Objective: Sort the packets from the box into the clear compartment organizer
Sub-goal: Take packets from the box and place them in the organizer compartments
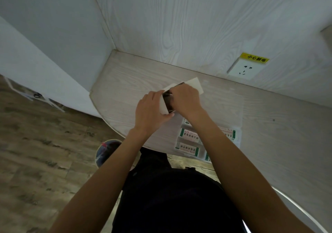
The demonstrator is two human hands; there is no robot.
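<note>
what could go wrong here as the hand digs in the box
The left hand only steadies the box from one side while the right hand reaches inside, so it could tip or slide. The organizer overhangs the table edge near the right forearm; a bump might knock it off.
</note>
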